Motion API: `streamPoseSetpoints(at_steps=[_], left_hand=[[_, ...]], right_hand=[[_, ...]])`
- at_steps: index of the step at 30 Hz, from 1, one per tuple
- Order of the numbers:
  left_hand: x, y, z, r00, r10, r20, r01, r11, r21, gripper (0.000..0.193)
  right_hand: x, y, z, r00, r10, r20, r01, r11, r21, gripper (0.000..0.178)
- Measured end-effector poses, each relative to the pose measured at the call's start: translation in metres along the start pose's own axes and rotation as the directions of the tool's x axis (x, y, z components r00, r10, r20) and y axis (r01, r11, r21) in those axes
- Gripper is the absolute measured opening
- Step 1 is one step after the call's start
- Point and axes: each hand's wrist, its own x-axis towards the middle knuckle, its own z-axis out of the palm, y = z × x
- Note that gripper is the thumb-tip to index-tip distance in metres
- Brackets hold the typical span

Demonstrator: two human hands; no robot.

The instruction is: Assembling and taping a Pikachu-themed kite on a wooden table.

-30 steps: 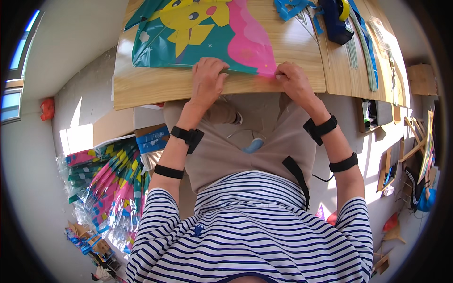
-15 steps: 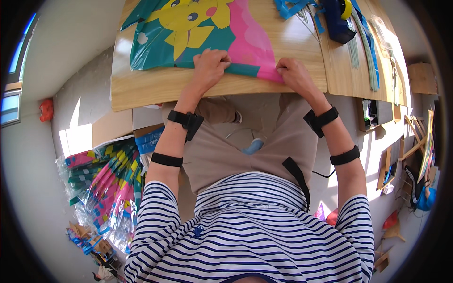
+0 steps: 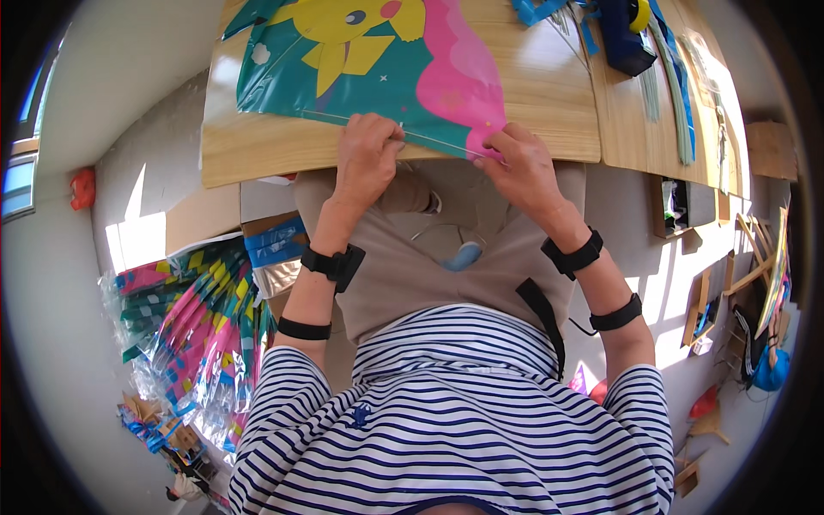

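A thin plastic sheet, green and pink with a yellow cartoon figure, lies on the wooden table. Its near edge slants over the table's front edge, toward me. Along that edge runs a thin pale line, either a slim rod or a fold; I cannot tell which. Bent fingers of my left hand grip the sheet's edge near its middle. At the pink corner, my right hand pinches the edge between thumb and fingers. Whether either hand also holds the pale line is hidden.
A dark blue tape dispenser with yellow tape stands at the far right, beside thin pale green sticks and blue strips. Left of my legs, a pile of colourful plastic-wrapped sheets lies near a cardboard box.
The sheet's near right edge has come toward me, and the narrow folded band there is opened out. My right hand has moved nearer and slightly left; the left has come slightly nearer.
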Motion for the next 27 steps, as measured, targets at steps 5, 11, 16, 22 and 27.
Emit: streamPoseSetpoints(at_steps=[5,11,16,22,27], left_hand=[[-0.005,0.007,0.008,0.997,0.062,-0.042,-0.061,0.998,0.019,0.011],[-0.008,0.012,0.015,0.996,0.029,-0.085,-0.027,0.999,0.026,0.008],[-0.01,0.016,0.019,0.99,-0.02,-0.137,0.025,0.999,0.035,0.008],[-0.009,0.016,0.018,0.983,-0.117,-0.139,0.116,0.993,-0.019,0.012],[0.006,0.013,0.023,0.964,-0.262,-0.038,0.256,0.959,-0.125,0.012]], right_hand=[[0.01,-0.02,0.035,0.988,-0.14,-0.063,0.129,0.98,-0.149,0.024],[0.022,-0.017,0.059,0.994,-0.033,-0.108,0.027,0.998,-0.059,0.023],[0.026,-0.014,0.063,0.994,0.019,-0.105,-0.016,1.0,0.026,0.022],[0.029,-0.014,0.064,0.99,0.106,-0.092,-0.097,0.99,0.098,0.02],[0.03,-0.014,0.067,0.983,0.143,-0.115,-0.131,0.986,0.101,0.02]])
